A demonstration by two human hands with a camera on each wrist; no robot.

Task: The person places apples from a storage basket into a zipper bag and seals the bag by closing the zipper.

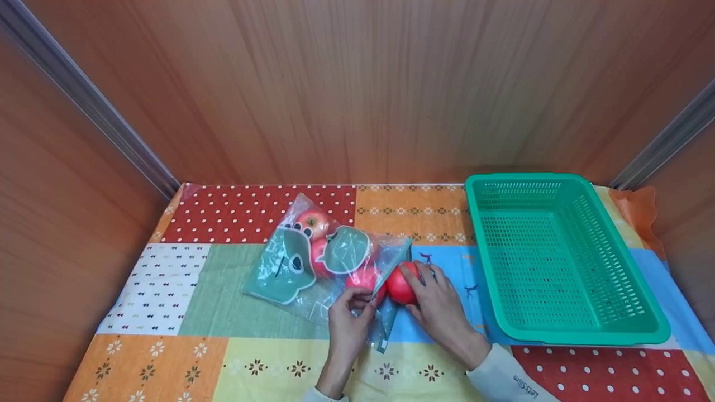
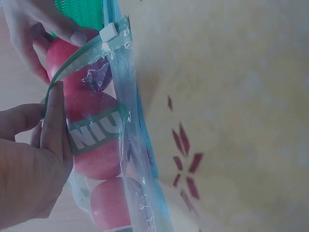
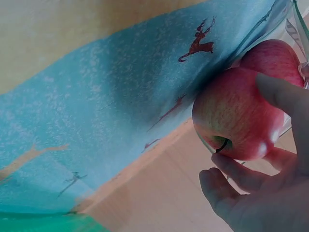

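A clear zip bag [image 1: 329, 268] with green cartoon prints lies on the cloth, several red apples [image 1: 313, 223] inside it. My left hand [image 1: 351, 321] pinches the green zip edge of its mouth between thumb and fingers. In the left wrist view a white slider [image 2: 108, 33] sits near one end of the zip. At the mouth, my right hand [image 1: 441, 301] grips a red apple [image 1: 402, 283], its stem end facing the palm side in the right wrist view. Behind that apple [image 3: 236, 113], another apple [image 3: 273, 60] shows at the opening.
To the right stands a green plastic basket [image 1: 558, 268] with perforated walls, nothing in it. A patchwork cloth [image 1: 279, 368] covers the table. Wood-grain panels [image 1: 357, 89] rise at the back and both sides.
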